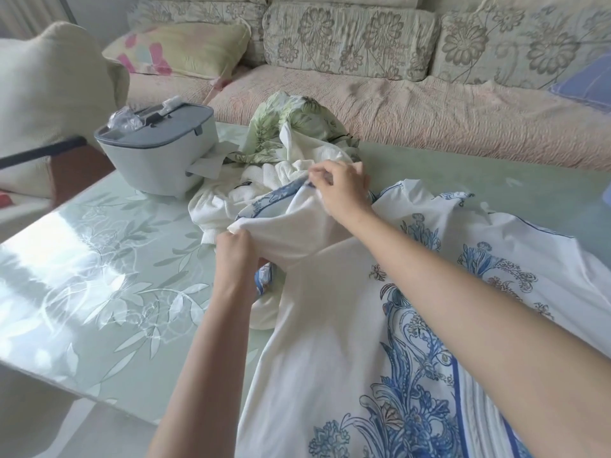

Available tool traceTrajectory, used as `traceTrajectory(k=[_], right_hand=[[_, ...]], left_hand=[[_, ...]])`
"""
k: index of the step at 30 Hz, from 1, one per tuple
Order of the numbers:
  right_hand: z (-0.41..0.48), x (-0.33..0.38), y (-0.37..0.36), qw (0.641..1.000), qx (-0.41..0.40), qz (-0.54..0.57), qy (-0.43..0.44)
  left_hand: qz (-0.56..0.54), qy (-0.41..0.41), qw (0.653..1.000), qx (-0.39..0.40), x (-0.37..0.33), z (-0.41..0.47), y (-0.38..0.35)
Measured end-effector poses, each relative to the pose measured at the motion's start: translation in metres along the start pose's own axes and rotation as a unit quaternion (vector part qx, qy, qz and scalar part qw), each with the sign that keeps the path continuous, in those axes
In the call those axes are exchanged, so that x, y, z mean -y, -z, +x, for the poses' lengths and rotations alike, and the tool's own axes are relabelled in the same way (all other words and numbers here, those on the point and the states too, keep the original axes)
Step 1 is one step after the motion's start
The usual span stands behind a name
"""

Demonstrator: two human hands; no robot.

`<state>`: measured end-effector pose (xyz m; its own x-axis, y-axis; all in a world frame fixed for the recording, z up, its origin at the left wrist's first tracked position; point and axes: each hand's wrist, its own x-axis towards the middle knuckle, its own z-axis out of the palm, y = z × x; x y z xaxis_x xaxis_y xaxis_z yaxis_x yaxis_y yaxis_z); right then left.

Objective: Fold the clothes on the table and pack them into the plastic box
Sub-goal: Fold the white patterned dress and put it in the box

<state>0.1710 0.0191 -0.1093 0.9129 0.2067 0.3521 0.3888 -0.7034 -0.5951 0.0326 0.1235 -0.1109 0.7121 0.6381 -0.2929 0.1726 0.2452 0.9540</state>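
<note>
– Fingers (238,238) on the left hand (236,256) look curled tight, pinching a white fold of the printed shirt (330,342), right?
– Yep, and the right hand (340,186) pinches the blue-banded edge, at 1 o'clock from the left one. It's a smooth white knit with swirly blue floral print, spread flat over the 5 o'clock part of the table (99,259) and bunched where the hands grip.
– What's that heap behind it?
– That's a waffle-textured white top (228,203), crumpled at 11 o'clock of the shirt and touching it, plus a green leaf-print piece (291,127) mounded at 12. Near the heap at 10 o'clock sits the plastic box (155,157), rounded, pale grey, darker lid on. The tabletop is glossy glass, pale green with white leaves. Beyond it there's a quilted floral sofa (396,104).
</note>
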Motion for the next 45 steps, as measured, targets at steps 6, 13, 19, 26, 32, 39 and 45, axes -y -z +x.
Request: traceTrajectory(k=[6,13,19,26,32,39,45], right_hand=[[-0.019,-0.013,-0.001,0.995,0.024,-0.044,0.089],[-0.044,-0.043,0.012,0.991,0.111,-0.055,0.051],[-0.056,-0.045,0.017,0.977,0.18,-0.079,0.083],[-0.031,-0.018,0.007,0.976,0.112,-0.134,0.13],[-0.013,0.006,-0.005,0.984,-0.01,-0.14,0.107],[-0.028,0.001,-0.01,0.993,-0.033,-0.06,0.093],[-0.051,-0.032,-0.011,0.959,0.16,-0.182,0.148]], left_hand=[[0.179,-0.113,0.975,-0.065,-0.004,-0.02,-0.012],[0.519,-0.135,0.844,-0.013,0.009,-0.015,0.0],[0.514,-0.32,0.796,0.02,0.017,-0.02,-0.021],[0.69,-0.145,0.685,0.184,0.05,-0.02,-0.027],[0.731,-0.004,0.665,0.155,0.032,-0.035,-0.026],[0.668,-0.19,0.713,0.093,0.029,-0.036,-0.029],[0.635,-0.123,0.741,0.182,0.052,-0.017,-0.035]])
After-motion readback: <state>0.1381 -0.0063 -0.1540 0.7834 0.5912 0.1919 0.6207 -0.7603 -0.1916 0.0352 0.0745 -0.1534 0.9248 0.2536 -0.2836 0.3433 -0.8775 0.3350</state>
